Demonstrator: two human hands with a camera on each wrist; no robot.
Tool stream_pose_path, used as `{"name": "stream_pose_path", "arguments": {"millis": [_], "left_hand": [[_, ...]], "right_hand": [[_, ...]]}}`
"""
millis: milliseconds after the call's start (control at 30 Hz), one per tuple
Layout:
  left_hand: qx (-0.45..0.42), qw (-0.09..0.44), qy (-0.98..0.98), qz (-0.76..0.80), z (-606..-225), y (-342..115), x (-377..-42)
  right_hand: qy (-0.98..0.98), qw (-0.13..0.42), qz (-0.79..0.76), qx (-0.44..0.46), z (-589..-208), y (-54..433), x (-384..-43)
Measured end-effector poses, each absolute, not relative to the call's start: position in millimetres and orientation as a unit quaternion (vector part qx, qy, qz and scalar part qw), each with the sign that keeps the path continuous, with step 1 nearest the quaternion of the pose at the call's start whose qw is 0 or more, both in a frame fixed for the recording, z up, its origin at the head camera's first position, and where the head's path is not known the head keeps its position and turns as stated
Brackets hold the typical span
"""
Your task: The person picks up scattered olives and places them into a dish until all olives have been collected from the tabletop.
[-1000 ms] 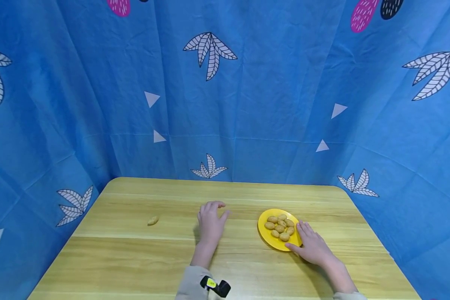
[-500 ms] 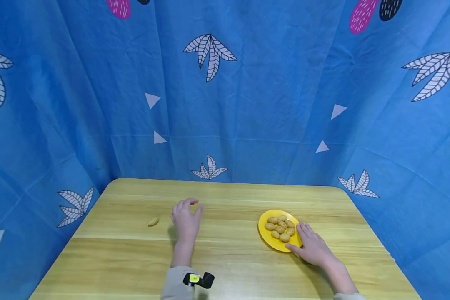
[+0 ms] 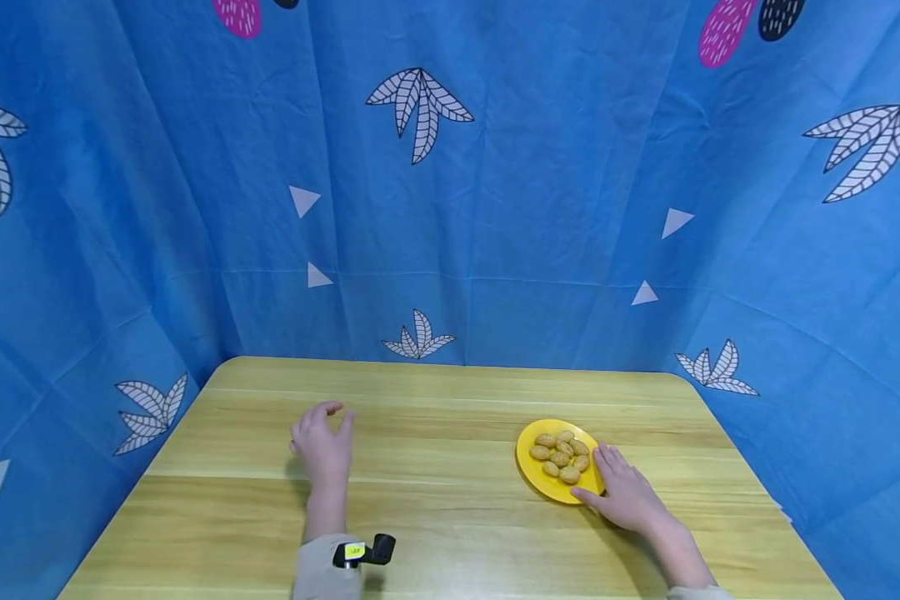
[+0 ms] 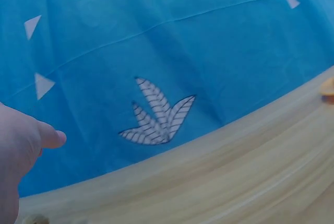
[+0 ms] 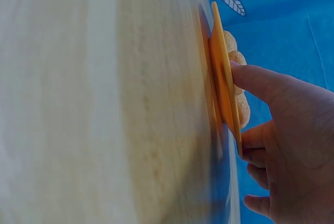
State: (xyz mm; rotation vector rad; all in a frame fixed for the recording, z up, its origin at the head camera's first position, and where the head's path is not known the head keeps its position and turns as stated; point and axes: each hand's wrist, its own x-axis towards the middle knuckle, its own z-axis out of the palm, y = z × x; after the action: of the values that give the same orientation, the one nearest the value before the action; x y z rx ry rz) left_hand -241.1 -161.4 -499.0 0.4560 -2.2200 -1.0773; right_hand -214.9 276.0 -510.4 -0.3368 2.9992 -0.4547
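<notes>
In the head view my left hand (image 3: 322, 442) hovers over the left part of the table, thumb and fingers apart with nothing visible between them. In the left wrist view a tan, nut-like piece (image 4: 35, 219) shows partly at the bottom edge, below that hand; in the head view the hand hides it. My right hand (image 3: 628, 496) rests at the right rim of a yellow plate (image 3: 528, 477), fingers straight. Its thumb (image 5: 258, 80) lies over the rim and the other fingers are by the edge. Several tan oval nut-like pieces (image 3: 560, 459) lie on the plate.
A light wooden table (image 3: 450, 533) with rounded far corners bears the plate. Behind and at both sides hangs a blue curtain (image 3: 555, 200) printed with leaves and triangles. A small black device (image 3: 363, 551) is strapped on the left sleeve.
My left hand has moved leftward from the table's middle until it covers the loose tan piece. The right hand and the plate have stayed in place.
</notes>
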Motion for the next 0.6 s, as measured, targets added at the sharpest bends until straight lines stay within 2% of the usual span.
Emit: {"name": "stream_pose_path", "arguments": {"millis": [433,600], "left_hand": [[0.221,0.318,-0.829,-0.405,-518,-192,-234],[0.234,0.293,-0.836,-0.401,-525,-197,-232]], "right_hand": [[0.981,0.048,-0.151,-0.111,-509,276,-215],[0.981,0.053,-0.151,-0.109,-508,276,-215]]}}
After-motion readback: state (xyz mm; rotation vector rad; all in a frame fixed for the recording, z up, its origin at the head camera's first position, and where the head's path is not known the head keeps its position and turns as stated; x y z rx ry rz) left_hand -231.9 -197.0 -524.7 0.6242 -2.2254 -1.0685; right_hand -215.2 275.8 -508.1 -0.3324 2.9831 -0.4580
